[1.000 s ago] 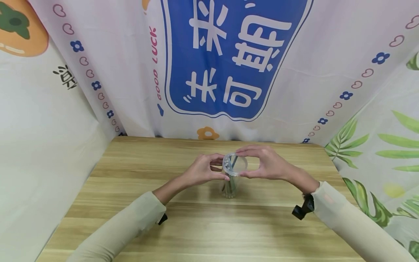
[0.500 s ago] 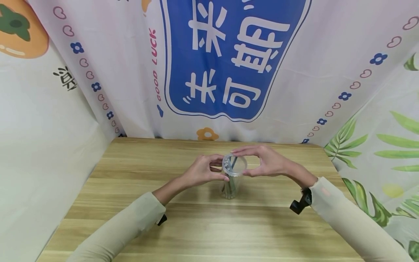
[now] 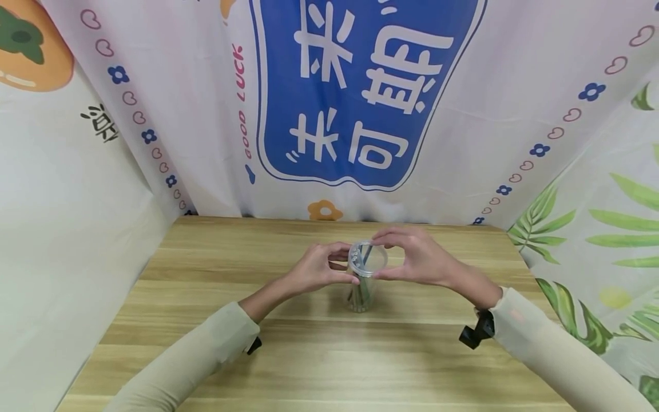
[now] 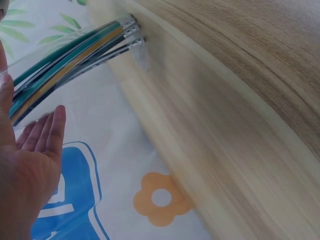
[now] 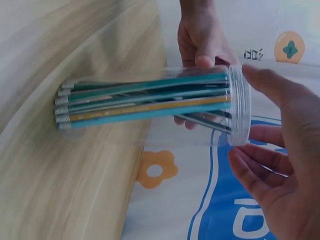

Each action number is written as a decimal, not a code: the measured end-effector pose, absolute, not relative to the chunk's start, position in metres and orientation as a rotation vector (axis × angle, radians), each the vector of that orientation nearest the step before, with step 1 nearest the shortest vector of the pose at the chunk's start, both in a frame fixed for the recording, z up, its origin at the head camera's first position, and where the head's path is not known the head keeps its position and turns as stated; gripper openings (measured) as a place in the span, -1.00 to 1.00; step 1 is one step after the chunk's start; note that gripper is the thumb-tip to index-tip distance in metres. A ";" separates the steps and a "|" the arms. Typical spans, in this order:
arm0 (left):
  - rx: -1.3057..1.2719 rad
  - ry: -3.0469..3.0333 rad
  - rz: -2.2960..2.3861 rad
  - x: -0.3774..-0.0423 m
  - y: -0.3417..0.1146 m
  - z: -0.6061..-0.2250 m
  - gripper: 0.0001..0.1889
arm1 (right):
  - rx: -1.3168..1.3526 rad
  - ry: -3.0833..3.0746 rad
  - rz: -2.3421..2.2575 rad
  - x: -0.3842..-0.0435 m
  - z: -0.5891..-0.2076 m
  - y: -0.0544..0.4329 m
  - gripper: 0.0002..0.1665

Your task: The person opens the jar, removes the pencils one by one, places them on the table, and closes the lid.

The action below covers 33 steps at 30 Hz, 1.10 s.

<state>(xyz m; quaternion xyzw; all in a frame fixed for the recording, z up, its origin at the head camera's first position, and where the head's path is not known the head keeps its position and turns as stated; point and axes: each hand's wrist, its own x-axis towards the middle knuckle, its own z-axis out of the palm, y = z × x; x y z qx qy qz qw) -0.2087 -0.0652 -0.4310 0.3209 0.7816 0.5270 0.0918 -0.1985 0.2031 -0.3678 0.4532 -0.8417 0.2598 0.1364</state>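
A clear plastic jar (image 3: 372,293) stands upright on the wooden table, with several pencils (image 5: 145,110) leaning inside it. Most of the pencils are teal or dark and one is orange-yellow; their silver-banded ends point down at the jar's base. My left hand (image 3: 315,269) holds the jar near its top, thumb on the near side and fingers round the far side. On the jar's mouth sits a clear round lid (image 5: 242,107). My right hand (image 3: 426,258) grips the lid's rim between thumb and fingers, its palm apart from the jar.
The wooden table (image 3: 247,257) reaches back to a printed cloth (image 3: 216,114) with a blue panel. More cloth hangs at the left and right sides. A black wrist camera (image 3: 476,331) sits below the right sleeve.
My right hand has shifted round the lid: half a second ago its thumb was farther right along the rim, and now it is back at the near side. Left hand and jar stay put.
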 end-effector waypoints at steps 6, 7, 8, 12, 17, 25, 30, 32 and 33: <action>0.950 2.338 1.556 -0.209 -0.065 -0.432 -0.32 | 1.273 -2.460 0.729 -0.194 -0.369 0.197 -0.30; 0.951 2.337 1.557 -0.210 -0.066 -0.432 -0.32 | 1.273 -2.463 0.732 -0.194 -0.369 0.196 -0.31; 0.951 2.335 1.560 -0.210 -0.066 -0.433 -0.32 | 1.273 -2.464 0.734 -0.194 -0.369 0.196 -0.32; 0.951 2.331 1.565 -0.210 -0.066 -0.433 -0.32 | 1.283 -2.476 0.749 -0.194 -0.369 0.196 -0.34; 0.954 2.336 1.566 -0.210 -0.066 -0.433 -0.31 | 1.299 -2.517 0.775 -0.195 -0.368 0.198 -0.34; 0.961 2.319 1.577 -0.210 -0.065 -0.434 -0.30 | 1.326 -2.617 0.826 -0.199 -0.368 0.203 -0.32; 0.972 2.320 1.575 -0.210 -0.066 -0.434 -0.30 | 1.392 -2.631 0.890 -0.204 -0.368 0.205 -0.32; 0.975 2.320 1.574 -0.210 -0.066 -0.433 -0.31 | 1.417 -2.632 0.922 -0.206 -0.368 0.206 -0.32; 0.977 2.319 1.573 -0.210 -0.066 -0.433 -0.31 | 1.427 -2.633 0.933 -0.207 -0.368 0.206 -0.33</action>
